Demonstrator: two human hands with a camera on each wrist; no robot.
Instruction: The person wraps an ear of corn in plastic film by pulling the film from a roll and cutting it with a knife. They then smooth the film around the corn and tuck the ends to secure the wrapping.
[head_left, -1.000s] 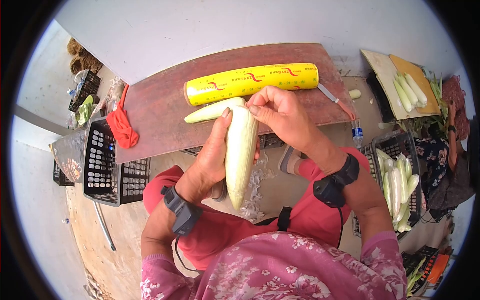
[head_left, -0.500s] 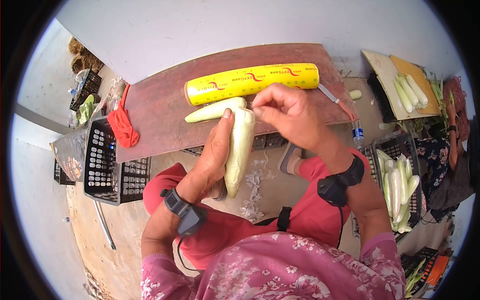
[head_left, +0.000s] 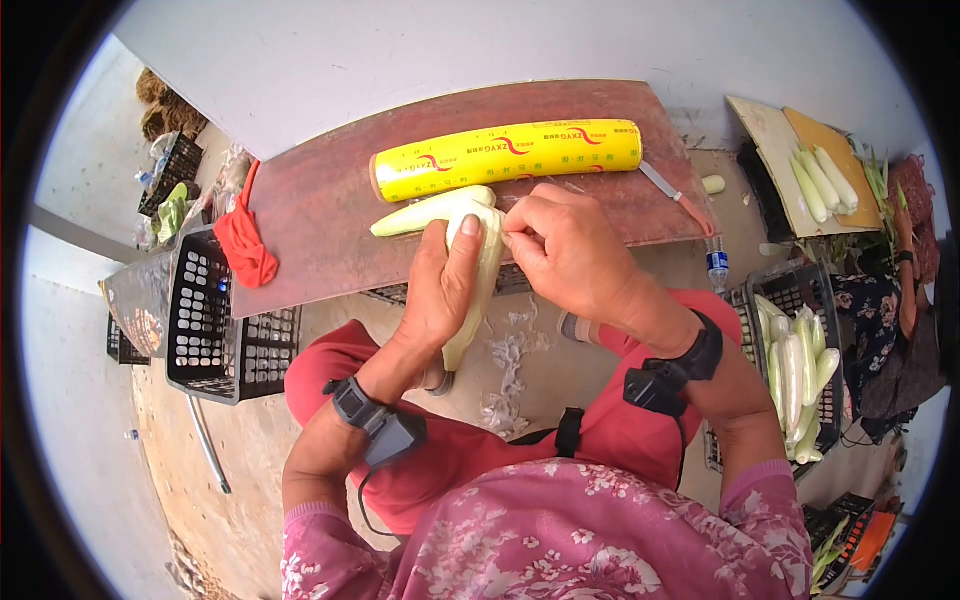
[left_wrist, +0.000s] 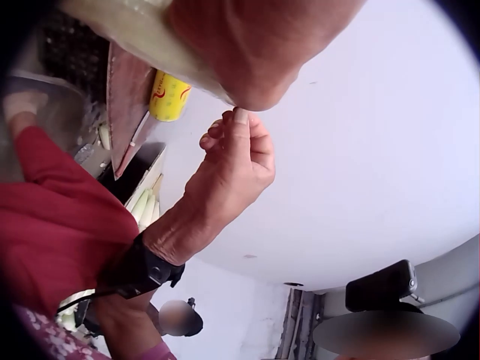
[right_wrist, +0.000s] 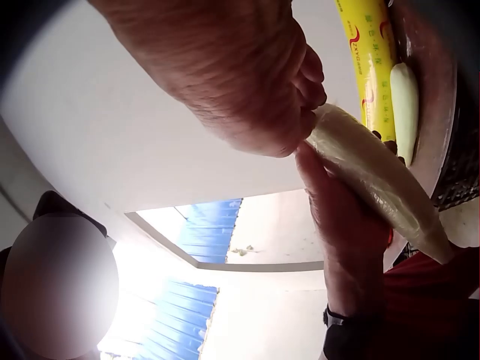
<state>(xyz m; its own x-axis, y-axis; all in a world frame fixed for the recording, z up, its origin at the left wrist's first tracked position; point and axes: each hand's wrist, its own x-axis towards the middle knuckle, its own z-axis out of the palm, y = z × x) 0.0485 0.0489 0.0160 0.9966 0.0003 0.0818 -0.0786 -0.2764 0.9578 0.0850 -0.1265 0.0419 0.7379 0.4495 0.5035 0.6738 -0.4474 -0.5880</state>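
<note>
The left hand [head_left: 443, 285] grips a pale green, tapered vegetable [head_left: 487, 275] round its middle, thumb on top, narrow end pointing down. In the right wrist view clear film shines on this vegetable [right_wrist: 375, 176]. The right hand [head_left: 575, 250] is at its thick upper end, thumb and fingertips brought together there; in the left wrist view the right hand [left_wrist: 229, 172] shows a thumb pressed to the fingers. Whether film lies between them is too small to tell. A second pale vegetable [head_left: 420, 213] lies on the table behind, beside a yellow printed roll [head_left: 510, 158].
On the red-brown table [head_left: 320, 220] are a knife [head_left: 660, 183] at the right and a red cloth [head_left: 243, 245] over the left edge. Black crates stand left [head_left: 205, 320] and right [head_left: 835, 400], the right one holding several vegetables. Another person [head_left: 880, 310] is at the far right.
The vegetable has tilted and its narrow end has moved up and left. The right hand drew slightly away from the thick end, then came back down beside it. The left hand keeps its grip.
</note>
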